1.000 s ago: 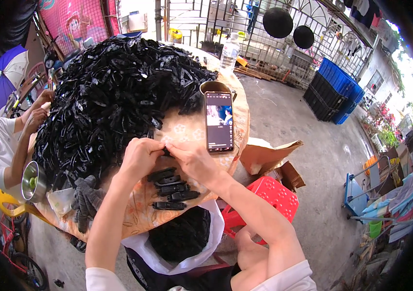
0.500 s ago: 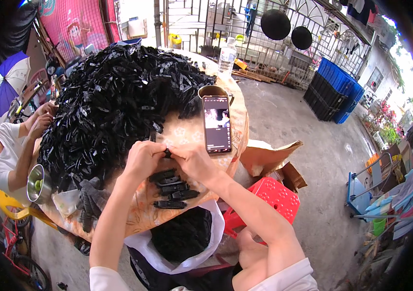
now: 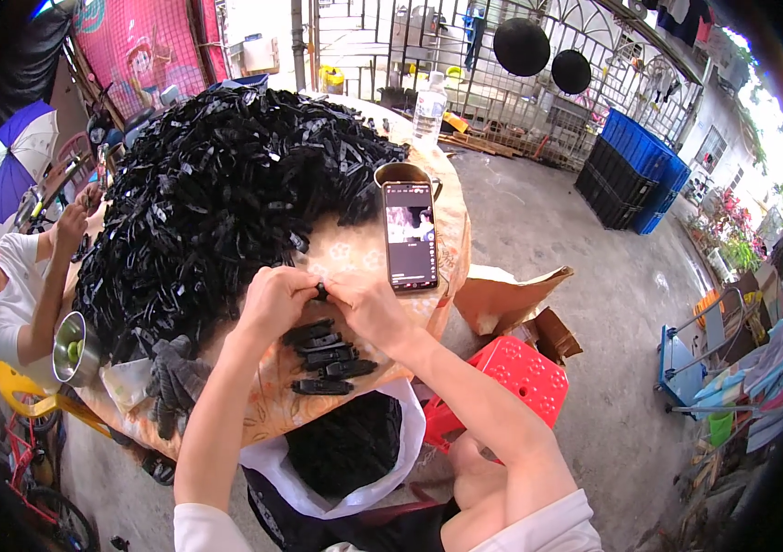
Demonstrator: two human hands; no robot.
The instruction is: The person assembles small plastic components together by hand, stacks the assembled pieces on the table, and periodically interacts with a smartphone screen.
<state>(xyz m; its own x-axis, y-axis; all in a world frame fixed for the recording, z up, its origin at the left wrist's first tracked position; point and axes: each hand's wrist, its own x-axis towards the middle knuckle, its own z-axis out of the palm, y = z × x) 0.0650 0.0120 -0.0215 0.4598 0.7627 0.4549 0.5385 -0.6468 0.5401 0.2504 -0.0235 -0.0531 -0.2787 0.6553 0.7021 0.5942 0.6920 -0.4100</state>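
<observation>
Over the patterned tablecloth, my left hand and my right hand meet fingertip to fingertip. Both pinch one small black plastic piece, mostly hidden by the fingers. Just below them lie several long black plastic pieces in a loose row. A large heap of similar black pieces covers the far and left part of the table. Under the table's near edge, a white-rimmed bag holds more black pieces.
A phone leans against a metal cup, with a water bottle behind. Dark gloves and a metal bowl lie at left, near a co-worker. A red stool and cardboard stand right.
My hands stay almost in place, still pinching the small black piece. At the left, the co-worker's hands have shifted slightly and lifted.
</observation>
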